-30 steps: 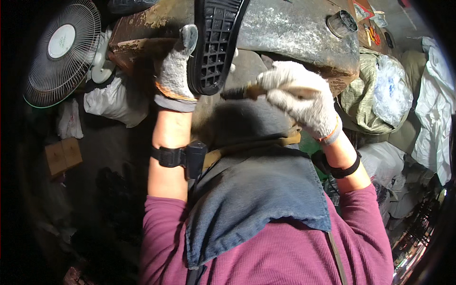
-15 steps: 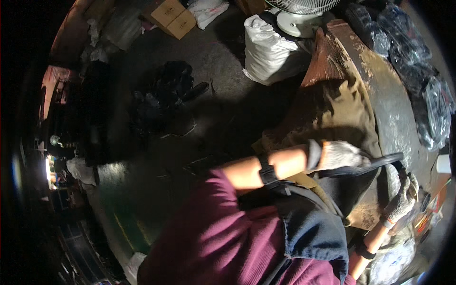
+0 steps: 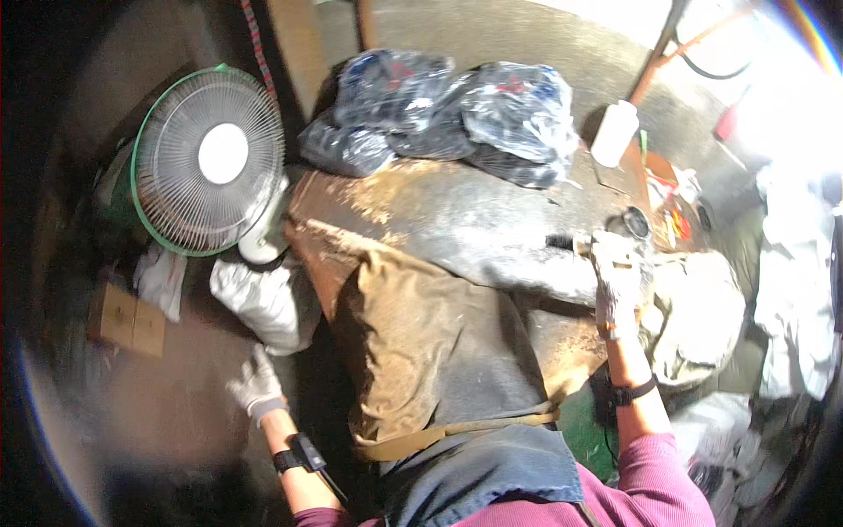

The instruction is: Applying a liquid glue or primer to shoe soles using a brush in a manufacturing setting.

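My left hand (image 3: 258,385), in a pale work glove, is off to the left of the worktable, near a white sack (image 3: 266,303). Its fingers are spread and nothing shows in them. Over the right part of the worn table (image 3: 448,233), my right hand (image 3: 618,285), also gloved, is closed around a short tool with a dark end (image 3: 560,241); blur hides its exact kind. A round black container (image 3: 635,222) stands just beyond that hand. A stained brown cloth (image 3: 408,338) drapes over the table's near side, against my blue apron (image 3: 483,479).
A standing fan (image 3: 209,162) is at the far left, with a cardboard box (image 3: 126,318) on the floor below it. Plastic-wrapped dark bundles (image 3: 439,110) line the table's far edge. Beside them stands a white bottle (image 3: 615,133). A pale bulging sack (image 3: 698,316) sits to the right.
The view has turned right, bringing the table to the middle. Both hands were at a dark strip; now my left hand is empty and far left, while my right grips the short tool.
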### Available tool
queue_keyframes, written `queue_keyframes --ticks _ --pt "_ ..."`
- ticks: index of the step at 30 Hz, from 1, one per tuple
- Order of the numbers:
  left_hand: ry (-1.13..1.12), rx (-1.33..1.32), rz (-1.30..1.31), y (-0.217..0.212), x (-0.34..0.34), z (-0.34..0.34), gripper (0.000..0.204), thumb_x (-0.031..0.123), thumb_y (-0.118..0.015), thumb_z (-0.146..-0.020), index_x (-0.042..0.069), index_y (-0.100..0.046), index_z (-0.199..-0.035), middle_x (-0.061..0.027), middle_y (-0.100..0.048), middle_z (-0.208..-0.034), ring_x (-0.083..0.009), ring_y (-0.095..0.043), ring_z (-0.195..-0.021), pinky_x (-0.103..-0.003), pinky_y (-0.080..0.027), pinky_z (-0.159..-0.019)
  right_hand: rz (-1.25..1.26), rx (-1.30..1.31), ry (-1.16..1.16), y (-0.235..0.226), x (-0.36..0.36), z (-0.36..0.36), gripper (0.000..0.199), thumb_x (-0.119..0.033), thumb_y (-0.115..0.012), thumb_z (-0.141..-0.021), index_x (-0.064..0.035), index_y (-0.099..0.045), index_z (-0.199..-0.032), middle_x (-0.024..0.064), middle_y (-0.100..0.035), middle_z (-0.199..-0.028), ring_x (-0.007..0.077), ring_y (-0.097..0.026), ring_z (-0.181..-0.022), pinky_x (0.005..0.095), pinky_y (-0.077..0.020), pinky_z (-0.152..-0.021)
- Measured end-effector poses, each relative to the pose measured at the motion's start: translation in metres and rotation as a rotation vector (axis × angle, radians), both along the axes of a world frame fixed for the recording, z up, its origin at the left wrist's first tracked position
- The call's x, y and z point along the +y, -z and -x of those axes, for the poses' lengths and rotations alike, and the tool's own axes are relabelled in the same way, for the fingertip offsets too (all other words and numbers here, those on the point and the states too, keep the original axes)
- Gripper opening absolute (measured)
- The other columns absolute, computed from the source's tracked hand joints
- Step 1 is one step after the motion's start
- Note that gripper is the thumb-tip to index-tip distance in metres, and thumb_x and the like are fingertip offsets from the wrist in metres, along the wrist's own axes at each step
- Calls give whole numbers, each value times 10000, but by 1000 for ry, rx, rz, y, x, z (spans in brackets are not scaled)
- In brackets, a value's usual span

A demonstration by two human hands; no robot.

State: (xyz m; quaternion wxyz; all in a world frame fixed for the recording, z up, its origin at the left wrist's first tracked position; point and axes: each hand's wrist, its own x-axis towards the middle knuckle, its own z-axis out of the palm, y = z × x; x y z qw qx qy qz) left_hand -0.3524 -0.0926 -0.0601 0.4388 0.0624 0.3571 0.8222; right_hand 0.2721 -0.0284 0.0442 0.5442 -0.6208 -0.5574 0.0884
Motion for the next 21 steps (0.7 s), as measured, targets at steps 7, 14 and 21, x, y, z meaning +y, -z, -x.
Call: queue_keyframes --ticks 7,14,21 --pt "851 16 -254 -17 220 -215 543 338 -404 -1082 4 -378 -1509 -164 -370 -1615 -292 -339 -1505 -489 -234 -1267 -278 -587 302 -43 19 -133 262 -23 -668 -901 -94 -736 -1144 77 -746 -1098 224 -717 -974 346 -561 -898" --pt "766 871 -249 -145 352 -379 457 273 -662 -999 -12 -613 -1352 -88 -661 -1316 -201 -616 -1126 -377 -497 -991 -22 -1080 350 -47 50 -182 213 -140 -613 -865 -173 -727 -1041 71 -714 -950 301 -700 -850 416 -544 -751" --pt "706 1653 45 -173 459 -482 703 438 -694 -888 -90 -598 -1343 -251 -624 -1380 -333 -588 -1298 -402 -424 -1096 94 -1274 162 -18 44 -220 229 -141 -633 -827 -185 -714 -1037 23 -693 -987 250 -633 -1023 432 -439 -952"
